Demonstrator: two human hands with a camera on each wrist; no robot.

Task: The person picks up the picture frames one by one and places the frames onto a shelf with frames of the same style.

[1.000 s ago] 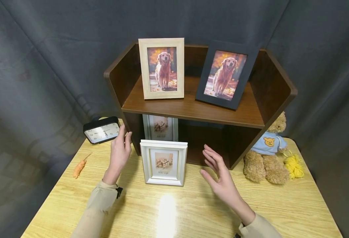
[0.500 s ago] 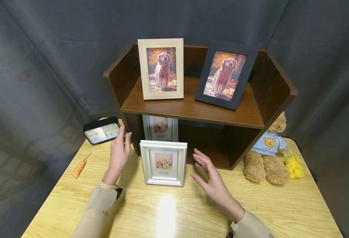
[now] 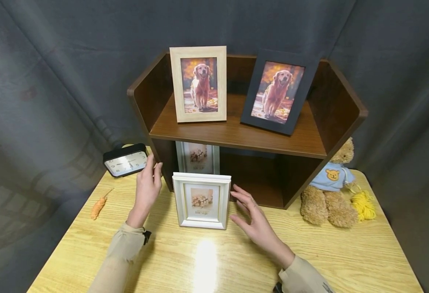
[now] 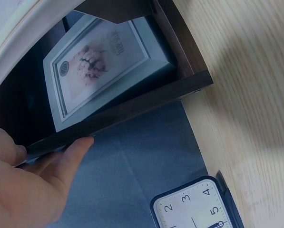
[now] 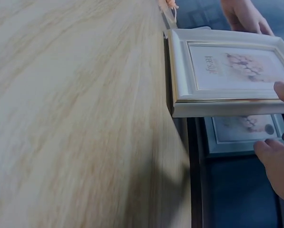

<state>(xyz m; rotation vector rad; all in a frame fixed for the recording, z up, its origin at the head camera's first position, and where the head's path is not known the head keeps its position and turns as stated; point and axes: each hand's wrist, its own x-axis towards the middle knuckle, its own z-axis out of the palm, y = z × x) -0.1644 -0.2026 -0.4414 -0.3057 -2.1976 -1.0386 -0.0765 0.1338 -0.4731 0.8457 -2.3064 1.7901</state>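
A white picture frame (image 3: 201, 201) with a flower print stands on the table in front of a dark brown shelf (image 3: 232, 142). My left hand (image 3: 148, 187) is at the shelf's left side panel, its thumb and fingers on either side of the panel's edge in the left wrist view. My right hand (image 3: 256, 226) is beside the white frame's right edge, fingers extended. In the right wrist view one digit overlaps the frame (image 5: 237, 71); whether it touches is unclear. A grey-green frame (image 4: 96, 66) leans inside the lower compartment, partly hidden by the white frame.
A beige frame (image 3: 198, 83) and a black frame (image 3: 280, 91) stand on the top shelf. Left of the shelf are a black clock (image 3: 125, 160) and an orange tassel-like item (image 3: 98, 207). A teddy bear (image 3: 327, 195) and yellow yarn (image 3: 363, 204) sit at right.
My right hand has moved left, closer to the white frame's right edge. The left hand stays at the shelf's side panel, and the frames have kept their places.
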